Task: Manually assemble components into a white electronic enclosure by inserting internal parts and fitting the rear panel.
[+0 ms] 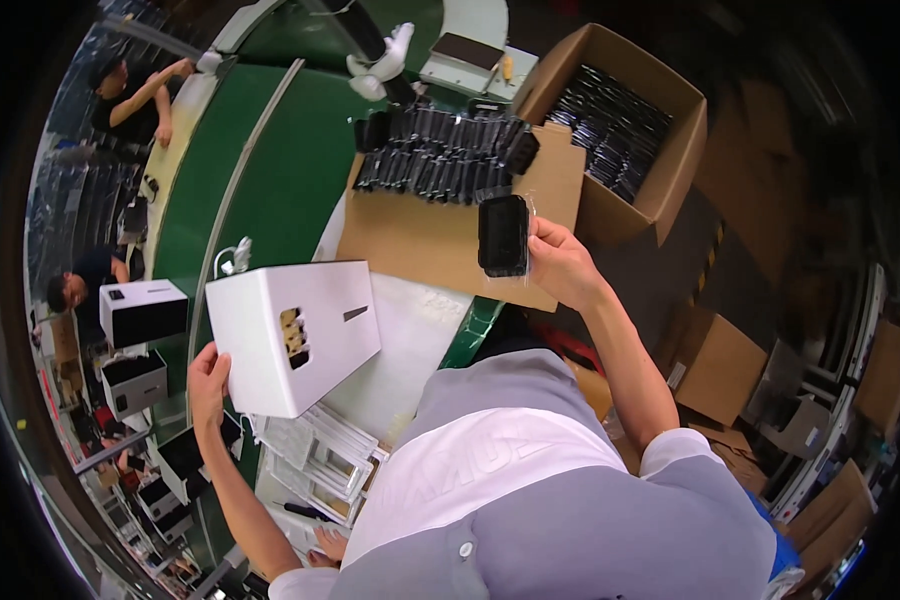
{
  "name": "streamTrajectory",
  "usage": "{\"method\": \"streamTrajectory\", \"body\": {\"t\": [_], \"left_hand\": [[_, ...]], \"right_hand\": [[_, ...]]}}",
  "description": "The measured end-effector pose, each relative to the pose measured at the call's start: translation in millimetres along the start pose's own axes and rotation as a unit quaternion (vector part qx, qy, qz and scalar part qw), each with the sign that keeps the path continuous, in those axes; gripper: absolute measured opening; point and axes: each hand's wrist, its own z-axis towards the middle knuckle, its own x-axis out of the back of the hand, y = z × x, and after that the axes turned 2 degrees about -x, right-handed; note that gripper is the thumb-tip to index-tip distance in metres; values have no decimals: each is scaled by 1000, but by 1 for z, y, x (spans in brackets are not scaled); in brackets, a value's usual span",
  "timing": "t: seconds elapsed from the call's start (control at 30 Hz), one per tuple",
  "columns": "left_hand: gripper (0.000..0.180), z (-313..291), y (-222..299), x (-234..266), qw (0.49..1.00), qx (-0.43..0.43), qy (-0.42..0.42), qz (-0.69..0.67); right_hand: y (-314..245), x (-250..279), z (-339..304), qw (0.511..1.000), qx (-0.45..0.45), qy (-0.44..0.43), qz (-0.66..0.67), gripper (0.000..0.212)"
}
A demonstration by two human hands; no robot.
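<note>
Between the fingertips and thumb of my right hand [565, 262] is a flat black rectangular part [503, 236] in clear plastic wrap, held over the cardboard sheet [420, 235]. My left hand [208, 385] grips the lower left edge of a white box-shaped housing [325, 325]; some of its fingers are hidden behind it. The housing has a cut-out with tan pieces inside and a narrow dark slot. A white cable [233, 257] lies at its far corner. Rows of similar wrapped black parts [435, 155] lie on the cardboard beyond my right hand.
An open carton [690, 130] of wrapped black parts stands at the far right. White plastic frames [315, 465] are stacked near my left forearm. A green conveyor [195, 200] runs along the left, with other housings [145, 312] and people beyond. Another person's hand [328, 545] shows near the bottom.
</note>
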Motion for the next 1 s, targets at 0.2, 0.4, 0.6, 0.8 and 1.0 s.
{"method": "streamTrajectory", "body": {"t": [0.2,0.4,0.6,0.8,1.0], "left_hand": [[13,-36,46,-91,892,-268,340,132],[10,-28,79,-237,973,-214,22,-84],[14,-3,69,-258,965,-126,-83,-215],[14,4,74,-271,955,-93,-124,-254],[14,11,56,-265,941,-63,-88,-322]], "right_hand": [[29,-31,23,994,-35,-49,-95,16],[48,-83,40,972,-71,-74,-209,22],[51,-89,42,961,-115,-74,-242,23],[52,-60,44,961,-125,-89,-231,24],[41,-36,43,968,-120,-85,-204,25]]}}
